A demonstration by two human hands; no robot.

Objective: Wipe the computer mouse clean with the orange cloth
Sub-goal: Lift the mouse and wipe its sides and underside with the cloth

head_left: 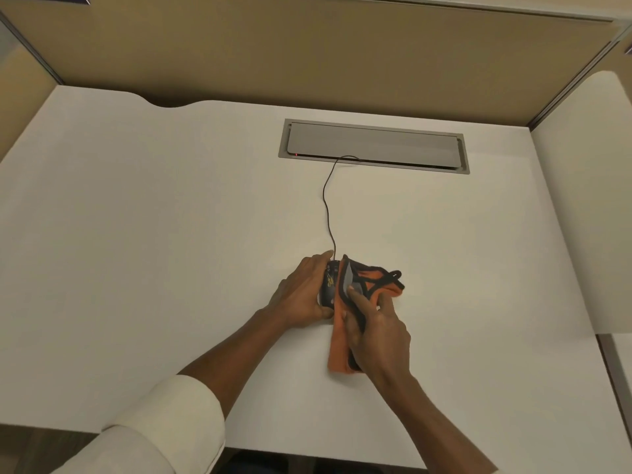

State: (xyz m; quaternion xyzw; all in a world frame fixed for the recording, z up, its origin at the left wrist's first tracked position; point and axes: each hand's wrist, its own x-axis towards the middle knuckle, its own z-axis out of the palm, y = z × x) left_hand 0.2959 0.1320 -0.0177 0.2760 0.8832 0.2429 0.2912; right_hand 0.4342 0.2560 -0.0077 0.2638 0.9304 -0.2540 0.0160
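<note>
A black wired computer mouse (330,284) with a small yellow mark sits on the white desk (171,234) near the middle. My left hand (302,291) wraps around its left side and holds it. The orange cloth (338,340), edged in black with a grey label, lies bunched against the mouse's right side and covers part of it. My right hand (376,331) grips the cloth and presses it against the mouse. The mouse's right side is hidden under the cloth.
The mouse's thin black cable (326,203) runs away from me into a grey cable hatch (374,146) set in the desk. Tan partition walls (307,53) close the desk at the back and sides. The desk's front edge is just below my forearms.
</note>
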